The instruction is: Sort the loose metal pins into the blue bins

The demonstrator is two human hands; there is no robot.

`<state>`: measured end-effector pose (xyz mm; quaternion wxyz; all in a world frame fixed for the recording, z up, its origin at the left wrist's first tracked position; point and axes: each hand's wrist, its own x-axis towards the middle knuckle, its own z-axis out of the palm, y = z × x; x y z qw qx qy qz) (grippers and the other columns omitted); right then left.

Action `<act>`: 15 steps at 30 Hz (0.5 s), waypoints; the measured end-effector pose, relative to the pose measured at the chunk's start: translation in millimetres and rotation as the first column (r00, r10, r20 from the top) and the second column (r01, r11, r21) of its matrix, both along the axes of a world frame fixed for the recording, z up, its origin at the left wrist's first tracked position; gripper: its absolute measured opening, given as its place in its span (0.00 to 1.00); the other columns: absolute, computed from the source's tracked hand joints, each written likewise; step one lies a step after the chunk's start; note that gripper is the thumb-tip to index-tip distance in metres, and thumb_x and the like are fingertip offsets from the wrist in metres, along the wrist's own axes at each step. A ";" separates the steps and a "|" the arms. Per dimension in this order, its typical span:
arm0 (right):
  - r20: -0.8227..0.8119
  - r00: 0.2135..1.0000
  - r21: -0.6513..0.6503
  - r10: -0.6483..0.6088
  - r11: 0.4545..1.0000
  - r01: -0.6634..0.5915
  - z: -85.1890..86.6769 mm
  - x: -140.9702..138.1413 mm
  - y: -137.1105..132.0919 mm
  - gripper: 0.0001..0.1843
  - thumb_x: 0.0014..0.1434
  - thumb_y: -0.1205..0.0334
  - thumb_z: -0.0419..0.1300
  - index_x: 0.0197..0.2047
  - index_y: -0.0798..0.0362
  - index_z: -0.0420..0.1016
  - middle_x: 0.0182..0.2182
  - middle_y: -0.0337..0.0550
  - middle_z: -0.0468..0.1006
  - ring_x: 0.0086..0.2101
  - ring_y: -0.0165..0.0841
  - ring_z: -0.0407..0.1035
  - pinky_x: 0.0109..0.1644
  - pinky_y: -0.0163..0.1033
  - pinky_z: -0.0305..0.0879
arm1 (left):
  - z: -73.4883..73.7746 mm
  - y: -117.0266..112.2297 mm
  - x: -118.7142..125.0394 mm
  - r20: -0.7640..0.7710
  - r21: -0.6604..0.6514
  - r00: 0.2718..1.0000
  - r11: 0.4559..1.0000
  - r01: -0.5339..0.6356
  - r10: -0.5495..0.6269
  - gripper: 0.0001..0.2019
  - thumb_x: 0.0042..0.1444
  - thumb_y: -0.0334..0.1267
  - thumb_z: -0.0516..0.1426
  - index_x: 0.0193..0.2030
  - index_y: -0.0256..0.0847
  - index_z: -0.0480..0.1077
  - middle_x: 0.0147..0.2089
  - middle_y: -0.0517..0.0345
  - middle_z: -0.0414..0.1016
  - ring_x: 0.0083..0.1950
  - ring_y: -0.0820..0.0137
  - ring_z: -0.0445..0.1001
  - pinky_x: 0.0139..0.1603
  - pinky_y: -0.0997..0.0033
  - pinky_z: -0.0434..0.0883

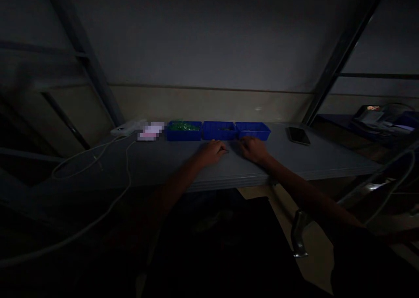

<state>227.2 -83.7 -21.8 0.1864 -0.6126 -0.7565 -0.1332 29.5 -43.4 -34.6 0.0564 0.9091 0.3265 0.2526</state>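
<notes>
Three blue trays stand in a row at the back of a grey table [163,162]. The left tray [183,131] holds green pieces, the middle tray [219,130] and the right tray [252,130] hold small dark parts I cannot make out. My left hand [212,152] rests on the table just in front of the middle tray, fingers curled in, possibly pinching something tiny. My right hand [253,149] lies in front of the right tray, fingers bent together over the surface. The scene is very dark.
A black phone [297,135] lies on the table to the right of the trays. A white charger box [126,128] with a white cable [98,158] sits at the left. Metal frame posts rise on both sides. Another workstation shows at far right.
</notes>
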 end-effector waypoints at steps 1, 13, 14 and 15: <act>0.014 0.997 -0.007 0.072 0.997 -0.072 -3.4 -2.8 -4.8 0.18 0.63 0.56 0.46 0.47 0.56 0.70 0.42 0.52 0.76 0.42 0.38 0.70 0.46 0.39 0.59 | 0.0 0.7 0.3 0.040 -0.014 0.999 1.000 -0.008 0.009 0.05 0.56 0.34 0.53 0.36 0.38 0.68 0.38 0.54 0.73 0.43 0.66 0.69 0.47 0.65 0.65; -0.012 0.959 0.028 0.283 0.959 -0.283 -5.4 -26.1 -17.4 0.16 0.61 0.59 0.49 0.48 0.57 0.67 0.41 0.52 0.75 0.40 0.36 0.68 0.44 0.37 0.59 | 2.8 -2.5 3.3 0.284 -0.216 0.959 0.973 0.082 -0.017 0.08 0.56 0.33 0.49 0.42 0.39 0.63 0.35 0.58 0.74 0.38 0.71 0.72 0.41 0.71 0.68; -0.014 0.959 0.028 0.282 0.959 -0.282 -6.0 -26.6 -16.8 0.16 0.62 0.59 0.48 0.48 0.57 0.68 0.42 0.51 0.75 0.41 0.36 0.68 0.44 0.37 0.59 | 3.3 -3.3 3.2 0.285 -0.214 0.958 0.974 0.081 -0.017 0.08 0.56 0.33 0.49 0.42 0.39 0.63 0.34 0.58 0.74 0.38 0.71 0.72 0.41 0.71 0.68; -0.025 0.961 0.028 0.277 0.961 -0.276 -6.5 -27.0 -16.3 0.16 0.62 0.59 0.47 0.48 0.57 0.68 0.42 0.51 0.75 0.41 0.36 0.68 0.44 0.37 0.59 | 3.9 -4.1 3.0 0.286 -0.210 0.958 0.975 0.079 -0.016 0.08 0.56 0.34 0.49 0.42 0.39 0.64 0.34 0.58 0.73 0.37 0.71 0.72 0.41 0.71 0.68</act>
